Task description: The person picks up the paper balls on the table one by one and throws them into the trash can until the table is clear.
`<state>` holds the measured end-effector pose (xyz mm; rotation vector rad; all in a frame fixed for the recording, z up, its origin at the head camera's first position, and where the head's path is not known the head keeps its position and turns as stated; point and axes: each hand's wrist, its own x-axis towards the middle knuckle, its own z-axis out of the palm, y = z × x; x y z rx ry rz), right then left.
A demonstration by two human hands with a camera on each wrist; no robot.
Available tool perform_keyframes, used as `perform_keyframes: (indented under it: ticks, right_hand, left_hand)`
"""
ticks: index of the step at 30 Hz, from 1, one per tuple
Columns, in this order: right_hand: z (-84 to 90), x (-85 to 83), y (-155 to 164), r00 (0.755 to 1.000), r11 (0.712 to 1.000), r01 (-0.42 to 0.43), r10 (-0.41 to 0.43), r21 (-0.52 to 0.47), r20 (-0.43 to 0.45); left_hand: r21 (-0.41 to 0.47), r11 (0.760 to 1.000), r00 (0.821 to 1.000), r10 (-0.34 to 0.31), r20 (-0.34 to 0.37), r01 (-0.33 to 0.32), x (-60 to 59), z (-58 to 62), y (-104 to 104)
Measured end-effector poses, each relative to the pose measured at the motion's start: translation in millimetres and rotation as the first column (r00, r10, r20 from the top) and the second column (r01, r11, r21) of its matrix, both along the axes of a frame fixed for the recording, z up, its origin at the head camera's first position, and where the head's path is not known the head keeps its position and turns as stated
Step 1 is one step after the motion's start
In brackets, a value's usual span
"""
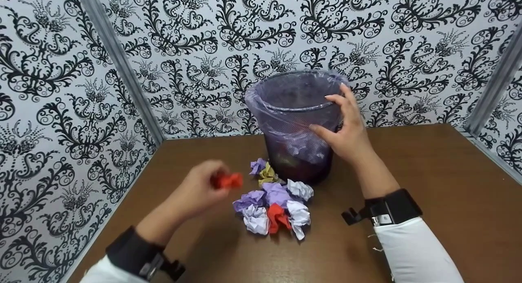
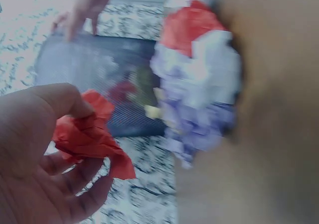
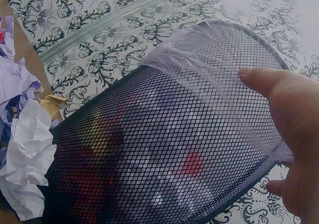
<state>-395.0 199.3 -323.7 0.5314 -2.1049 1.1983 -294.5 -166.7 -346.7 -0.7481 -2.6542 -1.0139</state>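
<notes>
A black mesh waste bin (image 1: 297,120) (image 3: 164,149) lined with a purple plastic bag stands at the back of the brown table (image 1: 448,193). Crumpled paper shows through its mesh. My right hand (image 1: 346,128) (image 3: 291,134) holds the bin's right side, thumb on the mesh, fingers near the rim. My left hand (image 1: 200,191) (image 2: 45,149) pinches a crumpled red paper ball (image 1: 227,180) (image 2: 92,134) above the table, left of the bin. A pile of crumpled paper balls (image 1: 277,205) (image 2: 199,84), purple, white, red and yellow, lies in front of the bin.
Black-and-white patterned walls (image 1: 61,91) close in the table on the left, back and right. The table's bare wood stretches to the right of the bin and towards the front edge.
</notes>
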Motion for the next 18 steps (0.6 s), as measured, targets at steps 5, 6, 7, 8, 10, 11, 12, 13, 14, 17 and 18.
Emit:
perform_keyframes:
  ticks: [5,6,7,8,10,11,12,13,14,17,18]
  right_hand:
    - [0.6,0.4,-0.4,1.0,1.0,0.002,-0.002,0.001,0.004]
    - [0.6,0.4,-0.4,1.0,1.0,0.002,-0.002,0.001,0.008]
    - [0.4,0.1,-0.4,1.0,1.0,0.003,-0.003,0.002,0.01]
    - [0.3,0.0,-0.4,1.0,1.0,0.004,-0.004,0.005,0.01]
    - [0.1,-0.3,-0.6,1.0,1.0,0.003,-0.004,0.008,0.009]
    - [0.0,-0.5,-0.8,1.0,1.0,0.004,-0.004,0.01,0.007]
    - [-0.1,-0.7,-0.9,1.0,1.0,0.004,-0.004,0.012,0.005]
    - [-0.1,-0.9,-0.9,1.0,1.0,0.003,-0.003,0.012,0.003]
    - [-0.1,-0.9,-0.9,1.0,1.0,0.003,-0.003,0.012,0.001]
    - [0.2,-1.1,-0.7,1.0,1.0,0.008,-0.008,0.015,-0.002]
    - [0.1,-1.2,-0.6,1.0,1.0,0.01,-0.01,0.017,-0.002]
  left_hand:
    - [0.095,0.994,0.984,-0.044,-0.174,0.061,-14.4,42.0,26.2]
    - [0.113,0.991,0.978,-0.049,-0.204,0.074,-17.0,50.1,31.8]
    - [0.126,0.989,0.971,-0.048,-0.235,0.079,-19.5,58.2,36.8]
    - [0.135,0.987,0.964,-0.045,-0.264,0.083,-22.0,66.1,41.3]
    - [0.16,0.984,0.949,-0.025,-0.315,0.079,-26.5,82.4,49.8]
    - [0.178,0.981,0.944,-0.01,-0.33,0.073,-28.5,90.7,53.8]
    - [0.196,0.978,0.938,0.001,-0.347,0.072,-31.1,98.9,57.6]
    - [0.212,0.975,0.93,0.016,-0.367,0.066,-33.9,106.8,61.3]
    - [0.232,0.971,0.925,0.032,-0.38,0.062,-37.1,114.1,65.1]
    - [0.293,0.955,0.919,0.083,-0.385,0.037,-46.6,131.5,76.7]
    - [0.31,0.95,0.918,0.094,-0.385,0.033,-50.4,135.5,80.3]
